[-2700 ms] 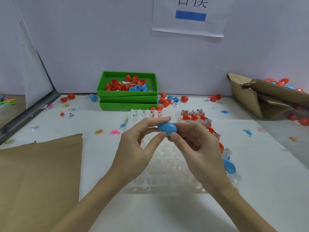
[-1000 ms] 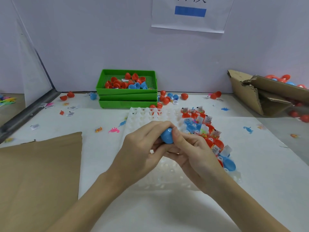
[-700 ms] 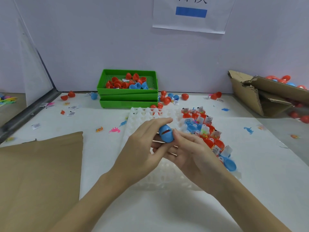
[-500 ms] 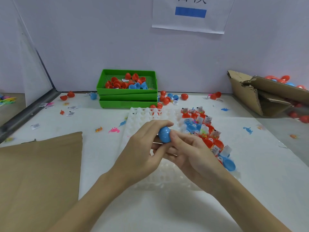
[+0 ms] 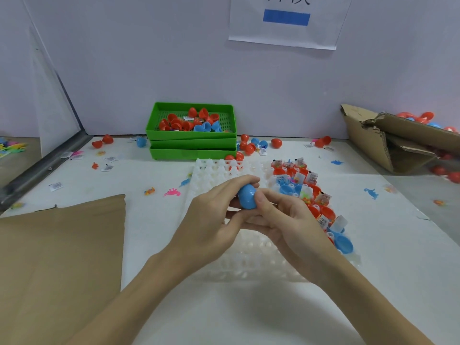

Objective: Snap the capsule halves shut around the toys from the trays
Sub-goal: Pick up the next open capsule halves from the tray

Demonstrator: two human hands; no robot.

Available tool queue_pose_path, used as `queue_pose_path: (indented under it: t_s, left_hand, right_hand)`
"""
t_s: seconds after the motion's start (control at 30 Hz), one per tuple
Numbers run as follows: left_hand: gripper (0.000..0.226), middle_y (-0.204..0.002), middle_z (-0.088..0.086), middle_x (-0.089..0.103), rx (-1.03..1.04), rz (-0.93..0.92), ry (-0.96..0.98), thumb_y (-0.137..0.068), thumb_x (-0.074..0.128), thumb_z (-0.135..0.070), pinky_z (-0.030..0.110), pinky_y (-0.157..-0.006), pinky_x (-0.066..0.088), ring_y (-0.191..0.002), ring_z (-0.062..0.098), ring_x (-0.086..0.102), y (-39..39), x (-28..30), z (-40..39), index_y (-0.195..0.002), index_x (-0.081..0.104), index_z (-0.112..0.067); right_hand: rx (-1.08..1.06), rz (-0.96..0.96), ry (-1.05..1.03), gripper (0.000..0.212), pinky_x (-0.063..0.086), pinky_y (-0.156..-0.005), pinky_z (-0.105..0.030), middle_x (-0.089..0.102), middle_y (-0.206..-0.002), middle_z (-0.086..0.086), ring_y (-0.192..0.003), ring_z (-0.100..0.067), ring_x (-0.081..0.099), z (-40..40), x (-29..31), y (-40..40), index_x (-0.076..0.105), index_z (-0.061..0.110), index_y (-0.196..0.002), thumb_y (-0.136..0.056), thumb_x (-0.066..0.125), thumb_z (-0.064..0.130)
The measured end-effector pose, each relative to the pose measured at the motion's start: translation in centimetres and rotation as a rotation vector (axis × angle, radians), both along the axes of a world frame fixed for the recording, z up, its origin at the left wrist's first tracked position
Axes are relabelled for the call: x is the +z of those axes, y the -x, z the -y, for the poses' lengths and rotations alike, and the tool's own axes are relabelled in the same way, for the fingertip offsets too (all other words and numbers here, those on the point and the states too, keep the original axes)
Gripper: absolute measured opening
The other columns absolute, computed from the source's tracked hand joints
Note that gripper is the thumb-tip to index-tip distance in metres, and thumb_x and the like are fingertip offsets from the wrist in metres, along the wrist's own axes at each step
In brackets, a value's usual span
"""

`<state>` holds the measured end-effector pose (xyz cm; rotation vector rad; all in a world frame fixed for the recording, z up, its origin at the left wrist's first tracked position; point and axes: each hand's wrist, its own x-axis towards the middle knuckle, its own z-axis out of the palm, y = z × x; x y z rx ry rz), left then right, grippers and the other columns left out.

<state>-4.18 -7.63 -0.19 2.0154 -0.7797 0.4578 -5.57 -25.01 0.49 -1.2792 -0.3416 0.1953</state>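
A: Nearest to us we see a sheet of brown cardboard [image 5: 59,247] lying flat on the white surface [image 5: 249,314], at our left.

B: Above the clear plastic tray [image 5: 251,267], we see the left hand [image 5: 211,220] and right hand [image 5: 286,225] together, both holding the blue capsule [image 5: 247,196].

A: The left fingers [image 5: 239,181] curl over its top, with the left thumb under it. The right thumb [image 5: 263,199] presses on its right side, and the other right fingers lie beneath, hidden by the left hand.

B: We cannot tell whether its halves are fully snapped.

A: Just right of the hands, the tray's cells hold red capsule halves [image 5: 323,211], small packets and a blue capsule half [image 5: 343,244] at the near edge.

B: Farther off, we see a pink dinosaur toy [image 5: 171,192] loose on the surface, left of the tray.

A: At the back wall stand stacked green trays [image 5: 191,145], the top one holding red and blue halves.

B: Far right lies a torn cardboard box [image 5: 398,140] with more capsules behind it.
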Motion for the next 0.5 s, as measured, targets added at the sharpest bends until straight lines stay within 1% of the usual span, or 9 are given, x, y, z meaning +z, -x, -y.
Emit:
queue_pose_path:
  t_s: [0.07, 0.13, 0.2, 0.3, 0.43, 0.5]
  left_hand:
    - [0.047, -0.131, -0.008, 0.067, -0.007, 0.036, -0.043, -0.095, 0.071, -0.005, 0.016, -0.089, 0.056, -0.111, 0.009, 0.066, 0.04, 0.03, -0.10, -0.139, 0.059, -0.016]
    - [0.047, -0.132, -0.008, 0.067, -0.006, 0.065, -0.064, -0.095, 0.073, -0.009, 0.018, -0.093, 0.056, -0.113, 0.007, 0.064, -0.02, 0.17, -0.15, -0.139, 0.058, -0.017]
    - [0.047, -0.133, -0.008, 0.068, -0.035, 0.057, -0.014, -0.093, 0.076, -0.012, 0.017, -0.096, 0.054, -0.117, 0.006, 0.064, -0.11, 0.46, -0.17, -0.138, 0.061, -0.013]
    - [0.046, -0.131, -0.006, 0.070, -0.079, 0.046, 0.054, -0.091, 0.078, -0.007, 0.015, -0.101, 0.049, -0.123, 0.007, 0.064, -0.13, 0.75, -0.26, -0.135, 0.065, -0.010]
    - [0.042, -0.129, -0.002, 0.071, -0.068, 0.117, 0.003, -0.091, 0.074, -0.006, 0.014, -0.099, 0.050, -0.121, 0.006, 0.064, -0.01, 0.85, -0.43, -0.133, 0.066, -0.008]
    - [0.042, -0.129, -0.001, 0.071, -0.061, 0.155, -0.024, -0.091, 0.072, -0.009, 0.016, -0.098, 0.052, -0.120, 0.008, 0.065, -0.02, 0.79, -0.50, -0.133, 0.065, -0.007]
  right_hand:
    - [0.006, 0.016, -0.001, 0.038, 0.057, -0.098, -0.033, 0.075, -0.118, -0.015, -0.113, -0.033, 0.072, 0.19, 0.16, 0.05, 0.067, 0.007, -0.128, -0.100, 0.064, 0.034]
    - [0.017, 0.051, 0.004, 0.036, 0.054, -0.101, -0.033, 0.074, -0.119, -0.016, -0.115, -0.034, 0.071, 0.43, 0.21, 0.12, 0.067, 0.009, -0.128, -0.100, 0.065, 0.032]
    - [0.016, 0.077, 0.014, 0.032, 0.054, -0.101, -0.030, 0.075, -0.119, -0.015, -0.116, -0.033, 0.071, 0.50, 0.25, 0.21, 0.068, 0.013, -0.127, -0.100, 0.065, 0.030]
    - [0.008, 0.093, 0.027, 0.031, 0.053, -0.101, -0.029, 0.075, -0.118, -0.014, -0.115, -0.031, 0.071, 0.46, 0.28, 0.29, 0.069, 0.016, -0.126, -0.099, 0.066, 0.031]
    - [0.018, 0.080, -0.005, 0.039, 0.054, -0.100, -0.030, 0.075, -0.117, -0.017, -0.116, -0.032, 0.070, 0.56, 0.27, 0.41, 0.066, 0.009, -0.127, -0.096, 0.068, 0.032]
    - [0.018, 0.080, -0.018, 0.040, 0.054, -0.100, -0.030, 0.076, -0.115, -0.018, -0.115, -0.033, 0.071, 0.53, 0.19, 0.51, 0.065, 0.006, -0.127, -0.096, 0.068, 0.030]
